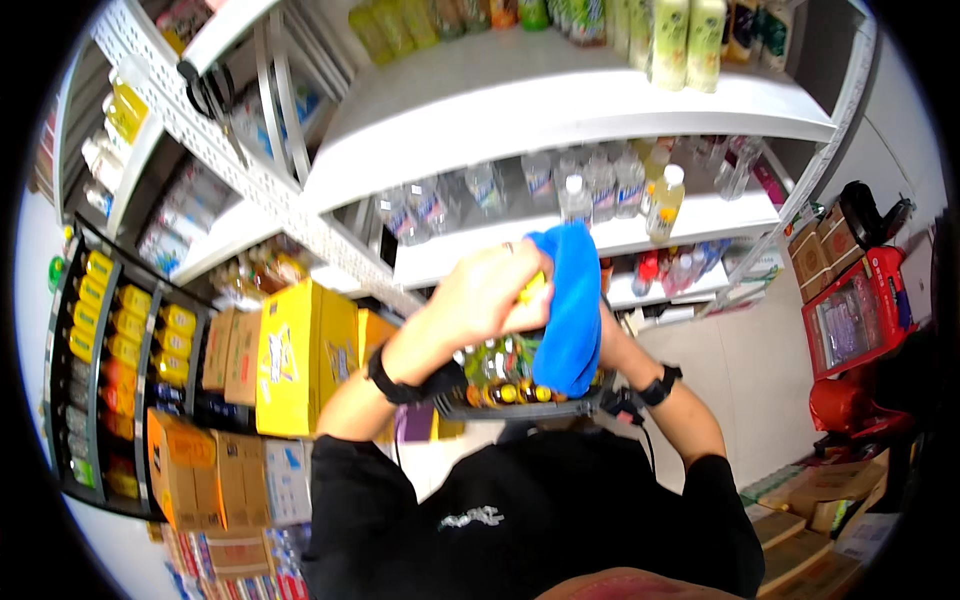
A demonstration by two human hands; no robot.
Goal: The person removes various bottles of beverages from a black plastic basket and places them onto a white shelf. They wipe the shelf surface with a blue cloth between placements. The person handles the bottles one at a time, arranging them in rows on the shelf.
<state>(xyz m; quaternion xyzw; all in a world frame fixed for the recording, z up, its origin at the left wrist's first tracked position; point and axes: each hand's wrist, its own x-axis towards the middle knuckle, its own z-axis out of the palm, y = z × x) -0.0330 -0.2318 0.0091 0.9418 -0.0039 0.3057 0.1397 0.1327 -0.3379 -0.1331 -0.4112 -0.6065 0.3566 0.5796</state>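
Observation:
My left hand (pixel 495 292) is raised in front of me, its fingers closed around a small item with a yellow part (pixel 534 289), mostly covered by the fingers. A bright blue cloth (pixel 568 315) is held up against that item and hangs down at its right. My right hand (pixel 609 337) is behind the cloth, which hides its fingers; the forearm leads straight to it. Beneath both hands, a dark basket (pixel 517 411) contains several bottles (pixel 499 364), some with green or amber contents. Both wrists wear black bands.
White metal shelving ahead has an upper shelf (pixel 480 120) with drinks along its back and a lower shelf (pixel 480 251) with clear bottles and a yellow drink bottle (pixel 665 202). Yellow cartons (pixel 285 360) and a dark drinks rack stand left. A red-framed case (pixel 855 315) and cardboard boxes are right.

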